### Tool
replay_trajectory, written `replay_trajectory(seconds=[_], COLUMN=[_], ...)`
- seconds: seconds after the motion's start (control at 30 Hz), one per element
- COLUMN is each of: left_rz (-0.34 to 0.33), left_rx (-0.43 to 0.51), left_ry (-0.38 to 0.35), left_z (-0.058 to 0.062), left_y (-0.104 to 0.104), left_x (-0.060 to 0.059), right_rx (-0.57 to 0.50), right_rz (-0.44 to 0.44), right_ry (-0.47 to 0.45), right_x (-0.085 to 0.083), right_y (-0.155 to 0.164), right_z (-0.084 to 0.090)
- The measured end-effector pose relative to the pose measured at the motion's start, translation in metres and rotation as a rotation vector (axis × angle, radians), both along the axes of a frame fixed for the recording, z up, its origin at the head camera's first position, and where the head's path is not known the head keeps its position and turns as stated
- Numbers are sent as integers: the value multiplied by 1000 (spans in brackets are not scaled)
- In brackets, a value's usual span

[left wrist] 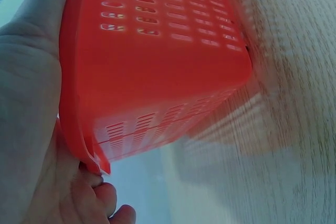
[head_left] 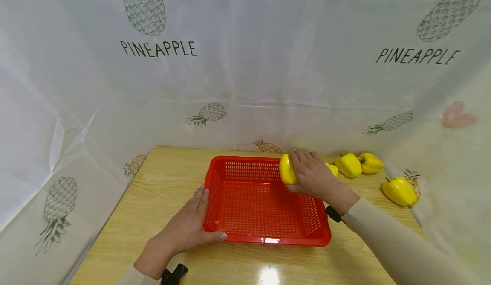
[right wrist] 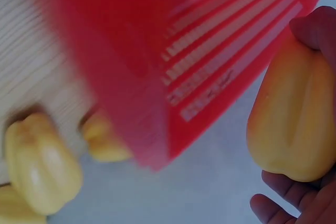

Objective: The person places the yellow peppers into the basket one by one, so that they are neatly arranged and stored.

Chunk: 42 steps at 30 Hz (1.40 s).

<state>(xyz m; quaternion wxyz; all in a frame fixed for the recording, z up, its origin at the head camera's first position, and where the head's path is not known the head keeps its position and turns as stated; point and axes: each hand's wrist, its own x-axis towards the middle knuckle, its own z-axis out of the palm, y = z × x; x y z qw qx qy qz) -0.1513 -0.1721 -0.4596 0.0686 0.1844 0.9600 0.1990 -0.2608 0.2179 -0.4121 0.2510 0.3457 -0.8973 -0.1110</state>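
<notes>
One glossy yellow bell pepper [head_left: 287, 169] is gripped by the right hand [head_left: 312, 175] over the far right rim of the empty red perforated plastic basket [head_left: 264, 204], steadied by the flat left hand [head_left: 188, 226]; four yellow peppers [head_left: 358, 164] are left on the wooden table [head_left: 161, 182]

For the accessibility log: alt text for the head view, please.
A right hand holds a yellow pepper over a red basket on a wooden table, the left hand steadying the basket's corner. Four more peppers lie to the right.
</notes>
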Motion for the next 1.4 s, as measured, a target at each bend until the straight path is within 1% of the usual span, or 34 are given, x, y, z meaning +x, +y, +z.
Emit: replay_trajectory(seconds=[0.1,0.2,0.4,0.53,0.67,0.77,0.97,1.07,1.23,1.4], left_rz=[-3,-3,14,14,15,17,20,17,13,14], left_rx=[2,4,-21,-21,-21,-26,-20,-7,-13,-20], left_ry=[6,9,5,6,-2,-10,-20,-20,-10,-6], left_z=[0,-1,-1,-1,1,0,1,3,4,4], left_y=[0,1,1,1,2,2,3,3,2,1], left_x=[0,-1,0,0,0,0,1,1,2,3], right_rx=[-3,2,4,-5,-8,-18,-11,-9,-2,-4], right_rz=[14,32,59,47,26,28,48,46,34,36], right_ry=[3,-17,-116,-188,-237,-266,-260,-271,-299,-297], right_x=[-2,-3,-4,-7,-10,-13,-18,-21,-24,-27], right_y=[-18,-36,-73,-93,-108,-116,-128,-132,-137,-141], right_z=[-2,-5,-17,-30,-42,-50,-62,-67,-73,-79])
